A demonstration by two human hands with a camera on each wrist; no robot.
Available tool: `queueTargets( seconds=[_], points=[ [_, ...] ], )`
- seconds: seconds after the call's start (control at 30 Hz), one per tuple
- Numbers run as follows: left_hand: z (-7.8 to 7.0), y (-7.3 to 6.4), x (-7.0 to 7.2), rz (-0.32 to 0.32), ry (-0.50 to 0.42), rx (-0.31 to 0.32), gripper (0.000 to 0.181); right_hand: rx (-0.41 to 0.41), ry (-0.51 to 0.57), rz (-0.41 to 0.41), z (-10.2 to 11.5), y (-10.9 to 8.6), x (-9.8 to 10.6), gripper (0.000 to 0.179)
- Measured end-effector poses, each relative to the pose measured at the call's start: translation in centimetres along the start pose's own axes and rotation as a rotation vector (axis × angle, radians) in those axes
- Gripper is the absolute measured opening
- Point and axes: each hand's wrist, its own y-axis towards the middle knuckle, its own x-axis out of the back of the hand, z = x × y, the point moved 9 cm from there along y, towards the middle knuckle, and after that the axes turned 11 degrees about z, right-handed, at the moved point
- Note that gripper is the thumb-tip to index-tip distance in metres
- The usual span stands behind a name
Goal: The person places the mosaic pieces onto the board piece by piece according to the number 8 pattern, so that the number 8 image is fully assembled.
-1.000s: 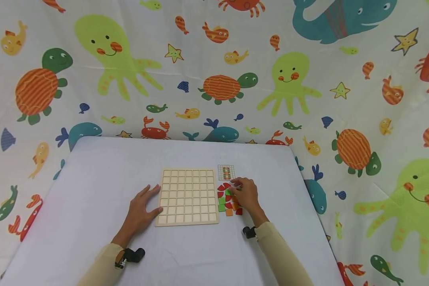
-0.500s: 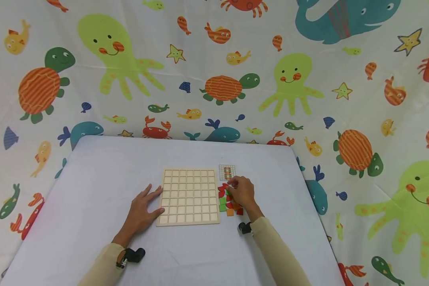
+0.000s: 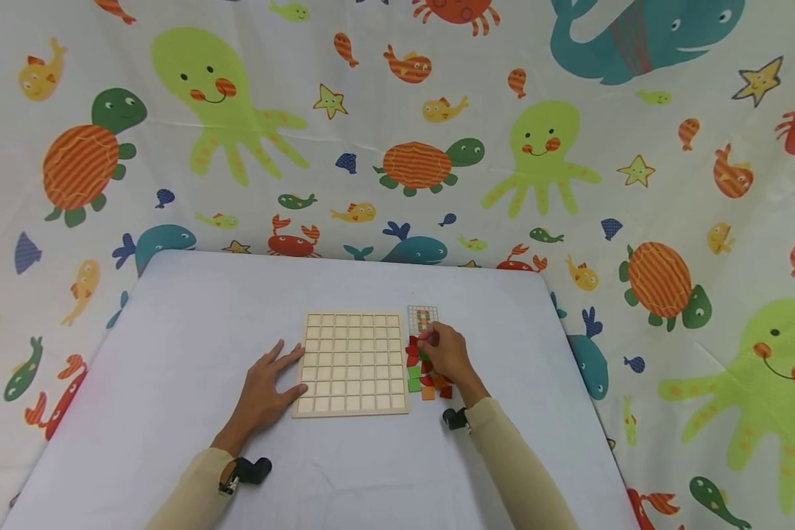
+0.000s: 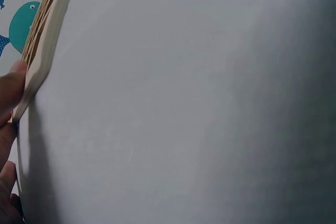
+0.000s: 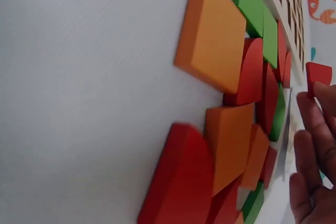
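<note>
A square wooden grid board [image 3: 352, 364] lies on the white table. My left hand [image 3: 261, 390] rests at its left side, thumb and fingers spread against the edge. The left wrist view shows the thumb touching the board's rim [image 4: 46, 56]. To the right of the board, my right hand [image 3: 449, 353] pinches a small red tile [image 5: 318, 73] between thumb and fingertips, raised above the other pieces. Beneath this hand lies a pile of tiles: red ones with a curved side, green squares [image 3: 414, 385] and orange squares [image 5: 212, 35]. The hand partly hides the pile.
A small pattern card [image 3: 421, 316] with a printed grid lies beyond the pile, partly behind the right hand. The white cloth-covered table [image 3: 238, 302] spreads around the board. A curtain with printed sea animals [image 3: 424, 165] hangs behind the table's far edge.
My right hand has shifted slightly away from me and to the left over the pile. The left hand stays at the board's edge. The head view has shifted a little.
</note>
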Motion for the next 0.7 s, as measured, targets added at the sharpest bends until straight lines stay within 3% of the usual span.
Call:
queueTargets(
  seconds=[0.27, 0.7],
  points=[
    [0.0, -0.2, 0.0, 0.0, 0.002, -0.001, 0.074, 0.141, 0.066, 0.006, 3.2, 1.5, -1.0, 0.005],
    [0.2, -0.2, -0.2, -0.008, -0.018, -0.005, 0.075, 0.34, -0.029, 0.135, 10.9, 4.1, -6.2, 0.007]
  ],
)
